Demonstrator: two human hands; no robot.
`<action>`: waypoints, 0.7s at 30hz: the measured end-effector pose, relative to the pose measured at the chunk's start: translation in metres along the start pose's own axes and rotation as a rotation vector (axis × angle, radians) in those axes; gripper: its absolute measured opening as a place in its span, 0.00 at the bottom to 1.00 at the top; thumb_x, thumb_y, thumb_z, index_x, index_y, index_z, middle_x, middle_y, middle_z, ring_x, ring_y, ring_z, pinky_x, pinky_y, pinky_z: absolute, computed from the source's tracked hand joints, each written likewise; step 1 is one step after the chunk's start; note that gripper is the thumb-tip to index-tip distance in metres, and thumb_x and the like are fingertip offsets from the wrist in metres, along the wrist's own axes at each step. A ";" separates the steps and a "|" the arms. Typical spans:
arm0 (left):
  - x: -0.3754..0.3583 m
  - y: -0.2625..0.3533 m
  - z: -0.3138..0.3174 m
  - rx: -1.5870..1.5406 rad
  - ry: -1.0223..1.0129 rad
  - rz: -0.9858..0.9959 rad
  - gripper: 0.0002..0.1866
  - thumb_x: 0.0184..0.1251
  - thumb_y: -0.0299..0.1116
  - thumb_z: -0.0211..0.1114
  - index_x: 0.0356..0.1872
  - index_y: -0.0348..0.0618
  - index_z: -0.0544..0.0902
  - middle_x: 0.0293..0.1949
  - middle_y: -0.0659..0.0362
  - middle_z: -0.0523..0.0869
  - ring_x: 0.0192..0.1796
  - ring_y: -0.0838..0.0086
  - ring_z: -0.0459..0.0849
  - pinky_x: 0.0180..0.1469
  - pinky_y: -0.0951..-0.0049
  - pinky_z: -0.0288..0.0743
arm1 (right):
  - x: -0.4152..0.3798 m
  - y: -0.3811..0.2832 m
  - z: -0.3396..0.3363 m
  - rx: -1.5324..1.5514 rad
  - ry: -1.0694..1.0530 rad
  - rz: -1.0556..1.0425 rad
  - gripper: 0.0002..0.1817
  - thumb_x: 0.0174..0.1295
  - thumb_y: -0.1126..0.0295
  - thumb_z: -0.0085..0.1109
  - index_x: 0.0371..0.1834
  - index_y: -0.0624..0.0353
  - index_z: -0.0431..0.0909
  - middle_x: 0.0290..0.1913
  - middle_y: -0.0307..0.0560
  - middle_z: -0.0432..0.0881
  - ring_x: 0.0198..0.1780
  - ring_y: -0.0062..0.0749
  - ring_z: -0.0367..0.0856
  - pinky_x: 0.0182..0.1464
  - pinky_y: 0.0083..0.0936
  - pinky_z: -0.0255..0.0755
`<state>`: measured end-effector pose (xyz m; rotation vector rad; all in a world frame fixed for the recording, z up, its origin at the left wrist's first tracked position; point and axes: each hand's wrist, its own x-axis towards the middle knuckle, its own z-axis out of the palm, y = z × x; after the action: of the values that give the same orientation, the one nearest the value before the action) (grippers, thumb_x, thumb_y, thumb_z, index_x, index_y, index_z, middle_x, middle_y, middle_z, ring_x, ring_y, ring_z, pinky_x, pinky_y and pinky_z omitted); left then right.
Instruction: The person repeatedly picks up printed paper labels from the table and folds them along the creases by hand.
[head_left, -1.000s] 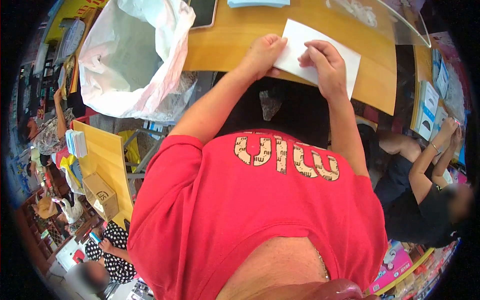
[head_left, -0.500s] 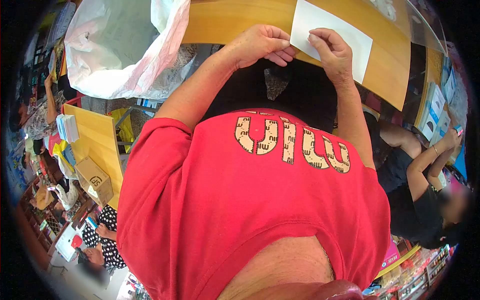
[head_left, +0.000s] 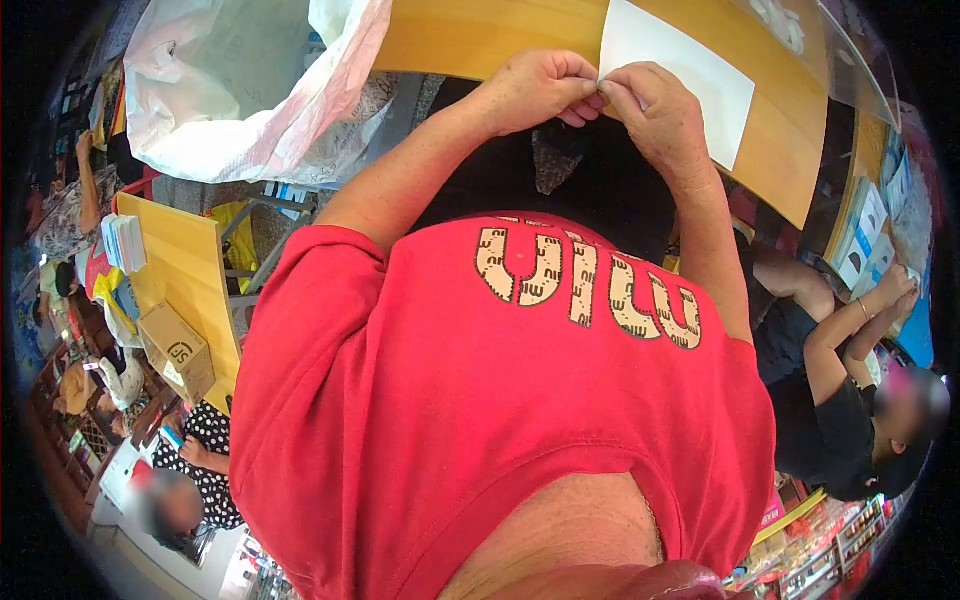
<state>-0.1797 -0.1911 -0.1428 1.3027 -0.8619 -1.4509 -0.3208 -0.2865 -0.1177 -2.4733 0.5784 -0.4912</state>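
Note:
My left hand (head_left: 540,92) and my right hand (head_left: 660,115) meet at the fingertips over the near edge of the wooden table (head_left: 440,40). Both are closed in a pinch, thumb against fingers. Whatever lies between the fingertips is too small or hidden to make out. A blank white sheet of paper (head_left: 690,60) lies flat on the table just beyond my right hand, which covers its near left corner. To the left of my left hand hangs a large whitish plastic bag (head_left: 250,150) with its mouth open.
A clear panel (head_left: 850,70) stands at the table's right end. On the left, another wooden table (head_left: 170,250) bears a cardboard box (head_left: 178,350) and a stack of white booklets (head_left: 123,243). A person in black (head_left: 830,430) sits at the right; another in polka dots (head_left: 212,465) is lower left.
My right hand has come left from over the sheet, and its fingertips now meet those of my left hand. The whole view has shifted slightly.

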 end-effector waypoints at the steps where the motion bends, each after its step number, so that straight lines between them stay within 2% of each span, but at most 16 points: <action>1: 0.000 0.000 0.000 0.046 -0.007 0.011 0.10 0.63 0.32 0.50 0.39 0.35 0.73 0.34 0.55 0.80 0.37 0.74 0.80 0.40 0.75 0.76 | 0.000 -0.001 0.000 -0.014 -0.007 0.003 0.07 0.51 0.67 0.53 0.27 0.58 0.76 0.29 0.45 0.77 0.35 0.38 0.75 0.38 0.29 0.69; 8: 0.001 -0.001 0.002 0.064 0.013 -0.002 0.10 0.63 0.32 0.50 0.39 0.35 0.73 0.34 0.55 0.80 0.37 0.74 0.80 0.39 0.76 0.76 | -0.001 0.006 0.009 -0.150 0.079 -0.109 0.07 0.51 0.68 0.51 0.26 0.58 0.76 0.29 0.44 0.77 0.34 0.38 0.76 0.38 0.29 0.70; 10: 0.002 0.000 0.002 0.018 0.004 -0.008 0.10 0.63 0.32 0.50 0.39 0.35 0.73 0.34 0.55 0.80 0.36 0.74 0.80 0.39 0.76 0.76 | -0.001 0.005 0.004 -0.071 0.026 -0.064 0.07 0.52 0.68 0.50 0.26 0.58 0.76 0.29 0.44 0.78 0.34 0.37 0.76 0.37 0.29 0.70; 14: 0.002 0.001 0.002 0.035 -0.001 -0.014 0.10 0.63 0.31 0.50 0.39 0.35 0.73 0.34 0.55 0.80 0.36 0.74 0.80 0.39 0.76 0.76 | -0.001 0.005 0.001 -0.052 0.007 -0.112 0.07 0.52 0.68 0.50 0.26 0.58 0.75 0.29 0.44 0.77 0.34 0.37 0.76 0.37 0.29 0.70; 21: 0.001 0.001 0.004 0.071 0.036 -0.014 0.10 0.63 0.32 0.51 0.38 0.36 0.74 0.34 0.55 0.80 0.37 0.73 0.80 0.39 0.76 0.76 | 0.001 0.004 0.004 -0.193 -0.022 -0.126 0.07 0.52 0.68 0.50 0.26 0.58 0.75 0.28 0.44 0.77 0.33 0.37 0.76 0.36 0.29 0.70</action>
<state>-0.1830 -0.1922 -0.1417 1.3853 -0.8891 -1.4148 -0.3193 -0.2887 -0.1232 -2.7074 0.4831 -0.4761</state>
